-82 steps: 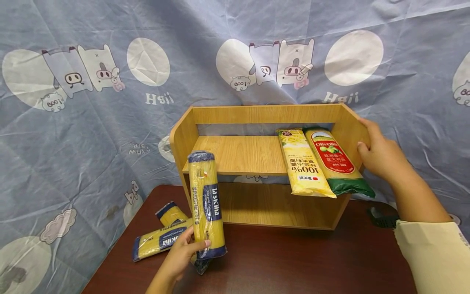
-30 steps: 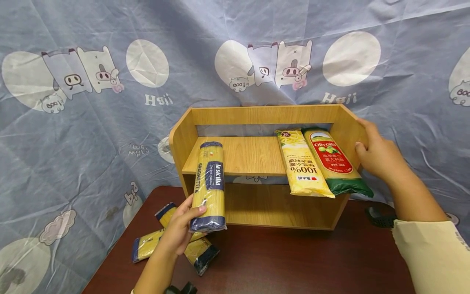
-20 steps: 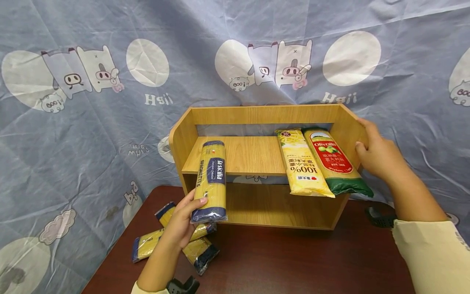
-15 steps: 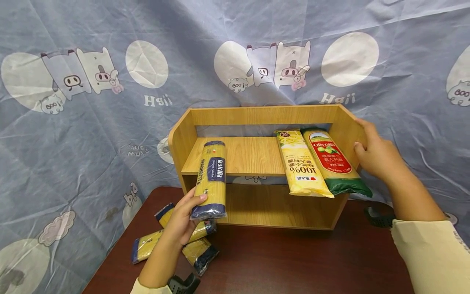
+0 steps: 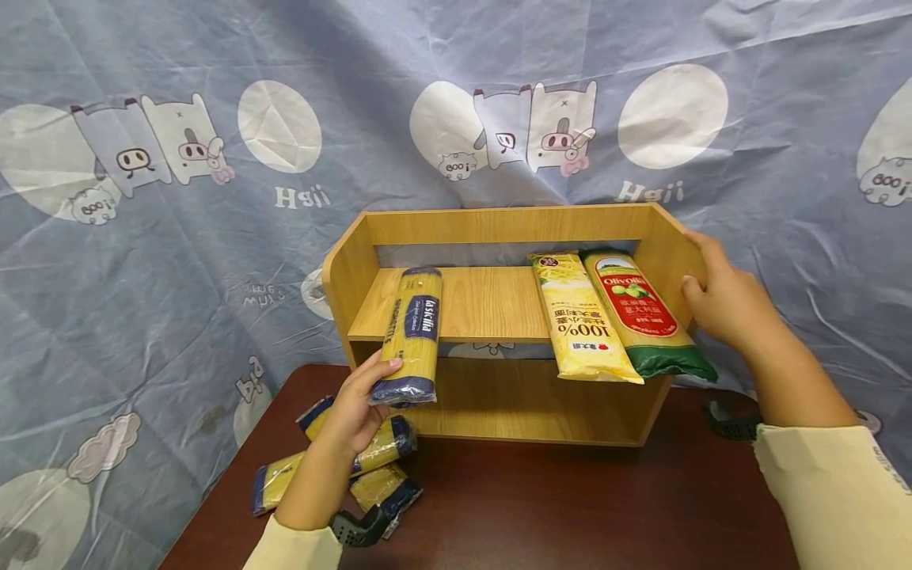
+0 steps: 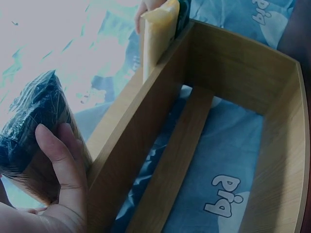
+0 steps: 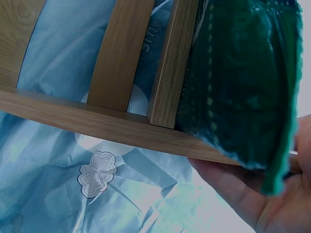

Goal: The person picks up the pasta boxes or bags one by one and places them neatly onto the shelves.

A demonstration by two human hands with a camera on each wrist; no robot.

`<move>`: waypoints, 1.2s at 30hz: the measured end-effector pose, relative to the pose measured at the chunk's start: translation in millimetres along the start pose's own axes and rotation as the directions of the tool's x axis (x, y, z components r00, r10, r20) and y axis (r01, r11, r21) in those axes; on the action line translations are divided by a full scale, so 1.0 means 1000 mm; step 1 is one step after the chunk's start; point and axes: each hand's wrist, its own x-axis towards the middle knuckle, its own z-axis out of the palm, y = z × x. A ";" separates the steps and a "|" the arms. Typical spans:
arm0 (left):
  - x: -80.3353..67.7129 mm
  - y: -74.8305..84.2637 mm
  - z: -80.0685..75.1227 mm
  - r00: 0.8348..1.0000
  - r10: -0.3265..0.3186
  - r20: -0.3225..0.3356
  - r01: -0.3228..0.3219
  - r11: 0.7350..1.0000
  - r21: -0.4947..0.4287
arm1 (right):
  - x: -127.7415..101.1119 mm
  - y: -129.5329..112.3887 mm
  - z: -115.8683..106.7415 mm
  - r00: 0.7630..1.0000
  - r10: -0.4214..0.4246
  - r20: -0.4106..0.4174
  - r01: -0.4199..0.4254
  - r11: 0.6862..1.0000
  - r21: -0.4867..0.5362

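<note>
My left hand point(image 5: 359, 408) grips the lower end of a blue-and-yellow spaghetti pack point(image 5: 412, 336), thumb on its front. The pack's far end lies over the left part of the upper board of a wooden shelf point(image 5: 492, 223); its near end juts past the front edge. In the left wrist view, the pack's dark end point(image 6: 36, 116) faces the camera. My right hand point(image 5: 730, 305) holds the shelf's right side panel, thumb on the inner side. Beside it lie a green-and-red pasta pack point(image 5: 637, 305) and a yellow pasta pack point(image 5: 580, 317), both overhanging the front edge.
More spaghetti packs point(image 5: 385, 484) lie crossed on the dark red table point(image 5: 513, 507) at the left, partly hidden by my left forearm. The shelf's lower board point(image 5: 520, 400) sits beneath the upper one. A patterned blue cloth point(image 5: 385, 103) hangs behind.
My left hand has raised the spaghetti pack from above the table and moved it forward over the upper board's left part. The right hand stays on the side panel.
</note>
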 end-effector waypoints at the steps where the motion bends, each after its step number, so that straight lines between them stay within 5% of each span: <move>1: 0.001 0.000 0.000 1.000 0.000 0.000 0.000 1.000 -0.001 | 0.000 0.000 0.000 1.000 0.000 0.001 0.000 1.000 0.002; 13: -0.017 0.000 0.005 0.998 0.035 -0.046 -0.034 0.999 0.010 | 0.000 -0.002 0.001 1.000 -0.003 -0.013 0.003 1.000 -0.004; 20: -0.036 -0.006 0.004 0.990 0.140 0.018 -0.140 0.990 0.035 | 0.000 0.000 0.002 1.000 -0.004 -0.011 0.004 1.000 -0.005; 36: -0.043 -0.011 0.000 0.982 0.171 0.076 -0.173 0.985 0.018 | 0.001 0.000 0.002 1.000 0.011 -0.008 -0.011 1.000 -0.004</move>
